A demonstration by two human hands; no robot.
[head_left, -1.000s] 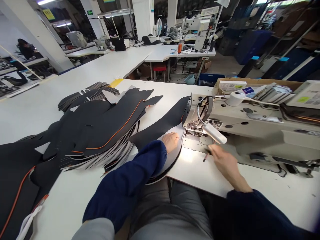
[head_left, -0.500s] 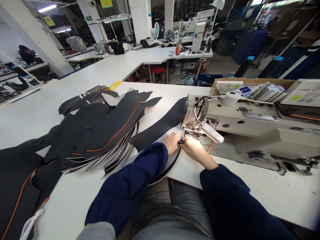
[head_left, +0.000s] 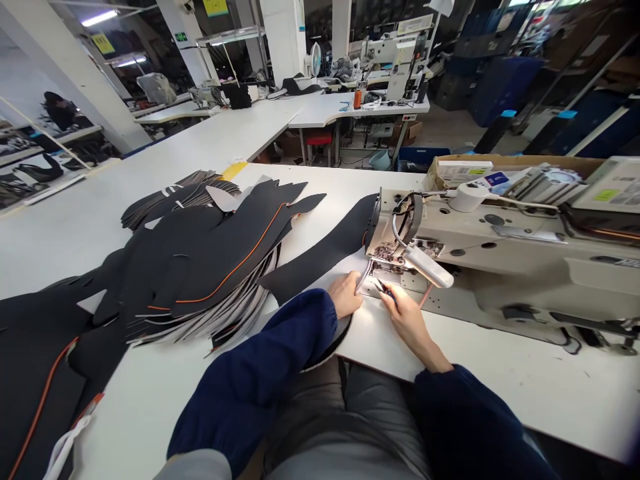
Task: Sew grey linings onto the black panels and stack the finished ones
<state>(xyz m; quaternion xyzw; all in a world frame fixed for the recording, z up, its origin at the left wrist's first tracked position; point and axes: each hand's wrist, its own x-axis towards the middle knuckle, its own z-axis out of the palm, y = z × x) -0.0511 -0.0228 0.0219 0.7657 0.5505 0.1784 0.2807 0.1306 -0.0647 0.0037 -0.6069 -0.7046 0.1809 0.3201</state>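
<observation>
My left hand (head_left: 345, 295) is closed on the edge of a dark fabric panel (head_left: 320, 250), just in front of the sewing machine's needle area. This panel runs back under the machine head and shows a pale underside near my fingers. My right hand (head_left: 407, 319) is closed around small thread snips (head_left: 384, 289), dark with a pale metal tip, a little to the right of the panel edge. The tip points toward the machine bed and stands apart from my left hand. The sewing machine (head_left: 400, 220) has a lit lamp (head_left: 427, 265) over its bed.
Stacked dark panels with orange piping (head_left: 210, 253) lie on the white table to the left, with another bundle (head_left: 175, 193) behind. A cardboard box (head_left: 525, 160) of papers stands behind the machine. Farther off, a person (head_left: 63, 110) sits at another table.
My right hand has moved right and back from the panel edge with the thread snips, away from my left hand. My left hand keeps its hold on the panel.
</observation>
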